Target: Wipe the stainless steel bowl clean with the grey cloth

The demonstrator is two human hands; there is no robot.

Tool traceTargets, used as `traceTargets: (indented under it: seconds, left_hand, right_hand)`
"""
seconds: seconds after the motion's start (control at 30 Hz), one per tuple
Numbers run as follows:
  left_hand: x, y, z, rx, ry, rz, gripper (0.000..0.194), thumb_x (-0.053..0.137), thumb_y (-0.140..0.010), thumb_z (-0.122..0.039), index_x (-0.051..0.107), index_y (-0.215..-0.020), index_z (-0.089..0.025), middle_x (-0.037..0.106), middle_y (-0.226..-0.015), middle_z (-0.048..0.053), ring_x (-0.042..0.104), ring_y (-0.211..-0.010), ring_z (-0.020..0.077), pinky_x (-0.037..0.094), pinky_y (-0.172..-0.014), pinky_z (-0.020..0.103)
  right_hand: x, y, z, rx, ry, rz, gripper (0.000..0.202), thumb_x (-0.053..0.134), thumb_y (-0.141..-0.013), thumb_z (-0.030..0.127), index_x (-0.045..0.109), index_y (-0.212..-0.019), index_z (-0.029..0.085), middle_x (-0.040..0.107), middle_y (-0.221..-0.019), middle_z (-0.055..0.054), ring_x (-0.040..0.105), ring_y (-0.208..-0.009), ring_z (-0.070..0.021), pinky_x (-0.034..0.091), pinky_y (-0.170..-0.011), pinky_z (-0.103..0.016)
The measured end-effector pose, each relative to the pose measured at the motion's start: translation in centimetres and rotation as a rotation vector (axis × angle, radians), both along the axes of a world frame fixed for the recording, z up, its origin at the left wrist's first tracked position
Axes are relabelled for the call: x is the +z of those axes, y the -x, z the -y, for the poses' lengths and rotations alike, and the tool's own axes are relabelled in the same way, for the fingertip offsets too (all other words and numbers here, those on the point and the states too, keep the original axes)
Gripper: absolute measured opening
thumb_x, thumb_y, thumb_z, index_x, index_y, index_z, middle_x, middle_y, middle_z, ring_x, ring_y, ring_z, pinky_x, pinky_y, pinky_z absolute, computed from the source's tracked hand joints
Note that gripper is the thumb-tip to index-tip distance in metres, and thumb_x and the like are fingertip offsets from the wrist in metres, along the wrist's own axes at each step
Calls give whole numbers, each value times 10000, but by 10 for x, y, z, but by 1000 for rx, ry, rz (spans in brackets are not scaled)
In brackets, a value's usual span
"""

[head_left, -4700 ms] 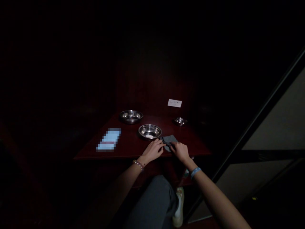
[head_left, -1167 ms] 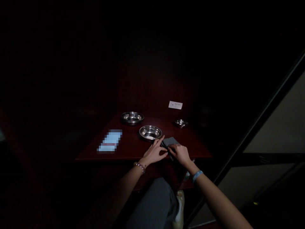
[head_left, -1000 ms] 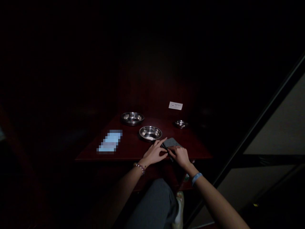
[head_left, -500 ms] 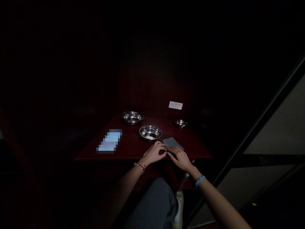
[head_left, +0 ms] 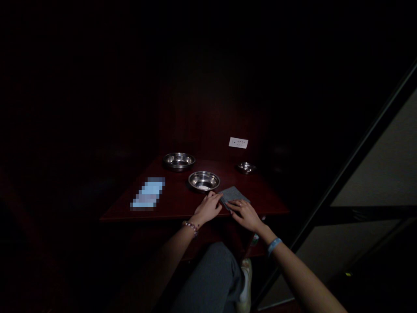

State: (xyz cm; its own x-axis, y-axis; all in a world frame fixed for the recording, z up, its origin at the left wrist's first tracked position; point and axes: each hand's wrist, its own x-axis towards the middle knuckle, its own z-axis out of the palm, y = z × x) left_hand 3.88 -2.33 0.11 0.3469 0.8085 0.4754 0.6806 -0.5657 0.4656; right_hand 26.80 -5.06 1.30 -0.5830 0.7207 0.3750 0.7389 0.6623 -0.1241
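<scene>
A folded grey cloth (head_left: 235, 194) lies flat near the front edge of the dark red table. My left hand (head_left: 208, 208), with a beaded bracelet at the wrist, touches the cloth's left edge with its fingertips, fingers extended. My right hand (head_left: 246, 214), with a ring and a blue wristband, rests its outstretched fingers on the near part of the cloth. Just beyond my left hand stands a shiny metal bowl (head_left: 204, 181) with something whitish at its bottom, perhaps a reflection.
A wider metal bowl (head_left: 179, 161) stands at the back left and a small metal bowl (head_left: 246, 168) at the back right. A pixelated bright blue rectangle (head_left: 148, 194) lies at left on the table (head_left: 176, 204). A white socket plate (head_left: 238, 142) is on the back wall.
My left hand has moved slightly left, away from my right hand, and its fingers have parted from the cloth's near edge. More of the cloth's surface shows, looking flatter. The view has shifted slightly.
</scene>
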Motion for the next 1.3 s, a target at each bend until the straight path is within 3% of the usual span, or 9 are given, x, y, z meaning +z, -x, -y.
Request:
traceTargets:
  seconds: [0.23,0.47,0.67,0.87,1.0,1.07,1.13,1.2,1.3]
  left_hand:
    - [5,-1,1,2,6,-54,459,512,-911,-185,654,-1347,-202,652,-1398,91,554,-1276,248,428,-1154,402]
    - [5,-3,4,16,-23,-89,449,504,-916,-178,670,-1333,-183,659,-1412,81,561,-1267,251,455,-1128,397]
    - [9,-4,8,25,-20,-72,422,505,-926,-175,691,-1305,-193,679,-1385,80,587,-1249,238,479,-1102,375]
    - [11,-1,13,-53,-58,-49,422,528,-895,-163,707,-1269,-241,676,-1387,64,597,-1239,253,479,-1101,426]
    - [24,5,21,-157,-198,53,394,483,-907,-139,733,-1173,-290,628,-1445,11,561,-1288,222,426,-1154,414]
    - [35,13,22,-33,-258,154,349,492,-917,-164,732,-1143,-279,625,-1439,19,531,-1315,249,396,-1170,454]
    - [45,25,16,188,-295,291,327,524,-905,-181,718,-1153,-270,597,-1459,38,482,-1354,291,360,-1184,500]
    - [50,41,3,403,-291,439,343,571,-894,-226,679,-1217,-263,468,-1568,54,410,-1417,317,313,-1210,515]
    - [46,62,-25,605,-86,650,542,676,-833,-304,559,-1350,-193,343,-1613,150,351,-1471,348,287,-1224,513]
  right_hand:
    - [11,-1,-17,-37,133,-198,426,376,-1070,427,730,-1260,286,738,-1278,-40,668,-1201,-235,509,-1069,-412]
    - [-6,-9,-13,-9,60,57,576,421,-1044,491,398,-1575,272,345,-1661,-69,331,-1536,-275,266,-1260,-530]
    - [-10,-16,1,10,15,117,789,578,-950,592,317,-1612,251,313,-1672,-96,331,-1531,-325,294,-1248,-527]
    - [-10,-14,9,-13,-13,79,748,650,-917,395,362,-1594,259,427,-1616,-85,416,-1487,-309,348,-1226,-507]
    - [-14,-11,11,-62,-29,37,679,592,-918,252,407,-1570,292,450,-1604,-48,434,-1480,-282,347,-1227,-499]
    - [-17,-9,12,-88,-29,19,685,574,-907,208,413,-1565,308,454,-1601,-34,430,-1483,-272,337,-1231,-499]
    - [-20,-7,13,-107,-29,6,711,573,-885,177,414,-1565,309,451,-1602,-33,427,-1484,-272,327,-1235,-503]
    - [-23,-4,16,-127,-32,-5,732,573,-866,158,415,-1565,300,449,-1603,-37,432,-1481,-274,327,-1234,-506]
    - [-25,-1,20,-151,-41,-15,744,573,-850,147,417,-1565,288,457,-1600,-43,441,-1473,-276,339,-1227,-507]
